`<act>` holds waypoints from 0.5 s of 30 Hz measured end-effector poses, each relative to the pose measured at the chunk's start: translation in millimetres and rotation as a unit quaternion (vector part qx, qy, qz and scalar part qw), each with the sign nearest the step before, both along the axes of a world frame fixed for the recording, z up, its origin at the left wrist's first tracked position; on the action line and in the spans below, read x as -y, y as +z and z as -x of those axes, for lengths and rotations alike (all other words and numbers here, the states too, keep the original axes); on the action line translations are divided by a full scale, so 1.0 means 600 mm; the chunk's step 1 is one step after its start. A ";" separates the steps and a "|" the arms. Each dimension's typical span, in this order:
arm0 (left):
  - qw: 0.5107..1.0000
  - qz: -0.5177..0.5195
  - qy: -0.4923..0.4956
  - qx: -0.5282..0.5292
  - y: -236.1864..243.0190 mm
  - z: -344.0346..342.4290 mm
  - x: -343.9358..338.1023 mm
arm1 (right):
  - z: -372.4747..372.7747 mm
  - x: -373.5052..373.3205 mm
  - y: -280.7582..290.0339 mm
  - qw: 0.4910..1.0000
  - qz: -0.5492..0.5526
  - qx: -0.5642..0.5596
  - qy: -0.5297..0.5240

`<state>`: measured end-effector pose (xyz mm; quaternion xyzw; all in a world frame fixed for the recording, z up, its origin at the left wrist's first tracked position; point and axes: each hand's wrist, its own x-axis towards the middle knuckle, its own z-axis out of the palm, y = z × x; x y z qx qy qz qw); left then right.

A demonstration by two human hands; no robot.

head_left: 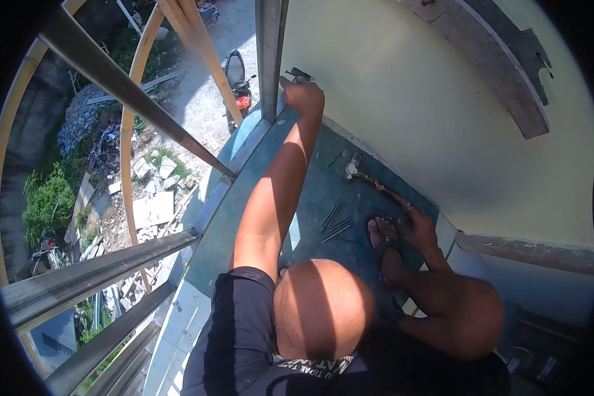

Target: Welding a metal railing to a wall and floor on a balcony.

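My left hand [303,96] reaches forward to the base of the upright metal post [270,59], its fingers closed beside the wall on something dark and small that I cannot make out. My right hand [419,228], low at the right near my sandalled foot [384,241], grips the handle of a hammer [379,185] whose head points forward on the teal board [257,185]. Several long nails [336,224] lie loose below the hammer. Another thin piece [336,159] lies left of the hammer head.
Metal bars [99,267] and curved timber strips [130,132] border the drop at left; below are rubble [153,211], plants [49,195] and a parked scooter [237,72]. A pale yellow wall [429,99] closes the right side, with a curved board [475,59] at its top.
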<state>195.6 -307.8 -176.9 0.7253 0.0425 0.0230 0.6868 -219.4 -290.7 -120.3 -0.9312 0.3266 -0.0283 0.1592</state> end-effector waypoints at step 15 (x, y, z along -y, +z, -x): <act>0.990 -0.046 -0.103 0.082 0.006 -0.005 -0.045 | 0.041 0.034 0.006 0.995 -0.065 -0.006 -0.069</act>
